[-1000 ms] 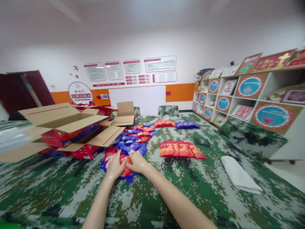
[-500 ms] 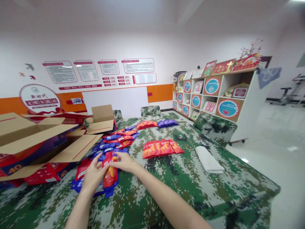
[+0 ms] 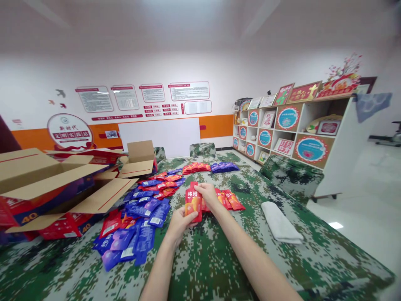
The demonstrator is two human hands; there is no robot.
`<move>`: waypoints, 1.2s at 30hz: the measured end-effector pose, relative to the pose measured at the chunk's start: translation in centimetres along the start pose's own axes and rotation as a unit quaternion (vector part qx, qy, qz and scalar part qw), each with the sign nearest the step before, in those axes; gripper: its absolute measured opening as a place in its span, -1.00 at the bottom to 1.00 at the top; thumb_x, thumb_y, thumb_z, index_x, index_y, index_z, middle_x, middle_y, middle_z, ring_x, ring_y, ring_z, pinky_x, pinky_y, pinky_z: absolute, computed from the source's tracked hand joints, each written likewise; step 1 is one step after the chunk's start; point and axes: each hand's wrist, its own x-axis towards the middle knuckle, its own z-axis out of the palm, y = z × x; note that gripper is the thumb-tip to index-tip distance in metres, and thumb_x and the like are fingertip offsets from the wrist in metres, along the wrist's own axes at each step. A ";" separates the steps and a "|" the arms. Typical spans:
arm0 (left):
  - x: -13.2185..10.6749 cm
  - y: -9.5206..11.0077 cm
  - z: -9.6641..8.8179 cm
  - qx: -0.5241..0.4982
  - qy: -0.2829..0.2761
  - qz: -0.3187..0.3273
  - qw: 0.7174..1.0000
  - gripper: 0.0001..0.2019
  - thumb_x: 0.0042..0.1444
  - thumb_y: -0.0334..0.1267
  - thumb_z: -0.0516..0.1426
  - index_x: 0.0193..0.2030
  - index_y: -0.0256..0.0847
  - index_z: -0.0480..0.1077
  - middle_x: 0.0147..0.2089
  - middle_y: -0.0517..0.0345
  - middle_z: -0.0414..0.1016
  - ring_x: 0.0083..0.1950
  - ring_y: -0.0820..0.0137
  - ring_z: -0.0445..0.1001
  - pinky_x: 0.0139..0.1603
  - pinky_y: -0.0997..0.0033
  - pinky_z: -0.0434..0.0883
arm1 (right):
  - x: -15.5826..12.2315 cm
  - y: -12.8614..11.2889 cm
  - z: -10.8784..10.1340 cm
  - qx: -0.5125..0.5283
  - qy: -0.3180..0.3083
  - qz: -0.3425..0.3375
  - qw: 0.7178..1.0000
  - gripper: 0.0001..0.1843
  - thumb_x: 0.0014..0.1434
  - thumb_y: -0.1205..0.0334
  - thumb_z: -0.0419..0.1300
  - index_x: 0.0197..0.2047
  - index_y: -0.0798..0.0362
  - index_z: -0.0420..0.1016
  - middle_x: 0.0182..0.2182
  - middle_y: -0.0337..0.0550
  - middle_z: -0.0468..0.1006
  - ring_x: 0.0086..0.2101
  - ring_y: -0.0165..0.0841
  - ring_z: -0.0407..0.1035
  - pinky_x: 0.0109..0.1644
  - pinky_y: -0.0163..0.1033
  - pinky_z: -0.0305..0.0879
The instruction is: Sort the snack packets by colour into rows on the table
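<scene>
Between both hands is a red snack pouch (image 3: 192,200) with white lettering and an orange picture, held upright. My left hand (image 3: 180,223) grips its lower end, thumb across the front. My right hand (image 3: 206,193) pinches the top right edge. Behind the pouch, partly covered by it and by my right hand, lies a row of overlapping red pouches (image 3: 230,200). To the left spreads a loose pile of blue pouches (image 3: 145,236) with some red pouches (image 3: 111,222) among them.
Open cardboard boxes (image 3: 78,184) crowd the table's left side. Farther back lie a red pouch row (image 3: 196,167) and a blue pouch row (image 3: 224,167). A folded white towel (image 3: 281,223) rests at the right on the camouflage tablecloth (image 3: 250,259). Shelves (image 3: 341,146) stand beyond.
Both hands have moved right, carrying the red pouch from the loose pile to the front of the near red row. The view has shifted slightly left.
</scene>
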 end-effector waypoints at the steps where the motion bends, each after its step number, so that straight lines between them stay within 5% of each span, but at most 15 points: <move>1: 0.2 -0.3 0.6 0.002 -0.004 -0.006 1.000 -0.50 -0.32 -0.09 0.33 -0.23 -0.34 0.42 -0.36 0.04 0.53 -0.41 0.34 0.49 -0.37 0.38 0.46 | 0.1 0.2 -0.8 -0.015 0.008 -0.002 1.000 -0.72 -0.15 0.06 0.21 -0.61 0.14 0.36 -0.69 -0.34 0.28 -0.64 -0.54 0.07 -0.55 -0.40 0.00; 7: 0.7 -1.3 2.6 -0.016 -0.029 -0.014 0.999 -0.52 -0.31 -0.11 0.33 -0.23 -0.33 0.43 -0.31 0.05 0.52 -0.38 0.39 0.49 -0.36 0.46 0.44 | 0.4 1.8 -3.9 -0.093 0.045 -0.034 0.994 -0.68 -0.10 0.04 0.16 -0.64 0.13 0.34 -0.71 -0.35 0.24 -0.63 -0.53 0.05 -0.55 -0.39 -0.03; 16: 1.5 -3.5 3.1 -0.014 -0.034 -0.026 0.999 -0.50 -0.32 -0.11 0.33 -0.21 -0.32 0.40 -0.26 0.02 0.51 -0.32 0.33 0.50 -0.29 0.38 0.46 | 0.4 3.1 -5.0 -0.134 0.056 -0.032 0.989 -0.68 -0.10 0.02 0.14 -0.64 0.12 0.32 -0.69 -0.34 0.22 -0.61 -0.52 0.05 -0.54 -0.40 -0.02; 19: 1.9 -3.4 3.6 -0.010 -0.055 0.047 0.997 -0.38 -0.29 -0.16 0.32 -0.03 -0.29 0.31 -0.13 -0.02 0.47 -0.18 0.26 0.48 -0.16 0.32 0.44 | 1.1 3.0 -6.0 -0.143 0.053 -0.037 0.988 -0.66 -0.09 0.01 0.12 -0.65 0.12 0.31 -0.69 -0.34 0.23 -0.61 -0.52 0.06 -0.55 -0.40 -0.02; 22: 2.4 -2.3 4.0 0.042 -0.075 0.147 0.985 -0.18 -0.23 -0.31 0.27 0.21 -0.17 0.01 0.09 -0.05 0.30 -0.05 0.26 0.42 -0.08 0.30 0.41 | 2.7 2.4 -7.3 -0.171 0.056 -0.048 0.983 -0.66 -0.10 0.01 0.11 -0.66 0.12 0.30 -0.71 -0.35 0.22 -0.63 -0.52 0.05 -0.55 -0.40 -0.03; 24: 3.0 -1.5 4.1 0.148 -0.064 0.192 0.968 -0.23 -0.16 -0.40 0.20 0.22 -0.11 -0.02 0.12 -0.04 0.23 -0.02 0.28 0.40 -0.11 0.30 0.41 | 4.0 2.1 -8.3 -0.213 0.059 -0.046 0.974 -0.68 -0.10 0.03 0.10 -0.63 0.13 0.34 -0.71 -0.34 0.24 -0.63 -0.52 0.07 -0.56 -0.40 -0.04; 28: 4.7 -0.5 4.2 0.350 -0.017 0.256 0.901 -0.56 -0.09 -0.48 0.08 -0.01 -0.14 0.23 -0.02 0.04 0.29 -0.04 0.32 0.37 -0.08 0.28 0.37 | 6.5 2.0 -9.8 -0.338 0.045 -0.021 0.940 -0.70 -0.07 0.10 0.06 -0.61 0.15 0.40 -0.71 -0.30 0.31 -0.63 -0.50 0.13 -0.55 -0.40 -0.03; 36: 6.3 -1.6 4.5 0.521 -0.008 0.317 0.792 -0.70 0.02 -0.44 0.03 -0.08 -0.13 0.28 -0.13 0.08 0.31 -0.05 0.30 0.30 -0.05 0.27 0.25 | 8.2 3.8 -10.9 -0.439 0.040 -0.002 0.898 -0.79 -0.09 0.23 0.10 -0.65 0.14 0.40 -0.72 -0.29 0.35 -0.61 -0.49 0.16 -0.52 -0.39 -0.04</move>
